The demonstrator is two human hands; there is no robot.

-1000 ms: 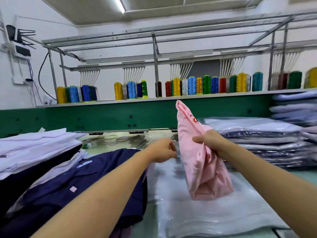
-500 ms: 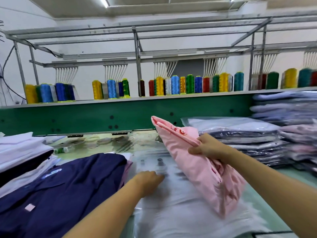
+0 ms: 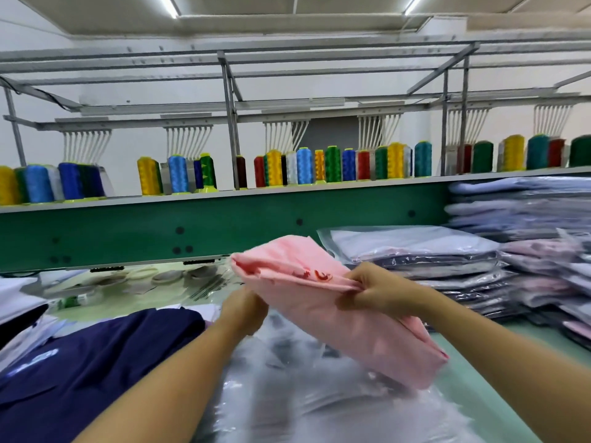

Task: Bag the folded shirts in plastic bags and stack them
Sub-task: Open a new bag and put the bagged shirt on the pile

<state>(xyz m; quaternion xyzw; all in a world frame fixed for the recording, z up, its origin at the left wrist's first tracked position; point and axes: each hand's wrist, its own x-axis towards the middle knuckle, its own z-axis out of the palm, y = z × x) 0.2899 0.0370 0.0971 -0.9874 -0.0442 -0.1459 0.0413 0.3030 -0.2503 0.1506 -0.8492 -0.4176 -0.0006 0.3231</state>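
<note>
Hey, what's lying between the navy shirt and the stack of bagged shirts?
In the head view, a pile of clear plastic bags, with the pink shirt held above it.

No text is legible. Red embroidery on the pink shirt (image 3: 335, 314), centre frame, and pale lettering on the navy shirt (image 3: 112, 362), lower left, are too blurred to read.

The pink folded shirt (image 3: 335, 311), in the right hand (image 3: 380, 292), is showing a red embroidered mark (image 3: 321, 275) just beside that hand. Left of the left hand (image 3: 244, 310), a navy shirt (image 3: 96, 362) is lying. Under both hands, clear plastic bags (image 3: 303, 401) are glinting grey-white. Beyond the hands, yellow, blue, green and red thread cones (image 3: 303, 166) are standing above a green panel (image 3: 224, 225).
</note>
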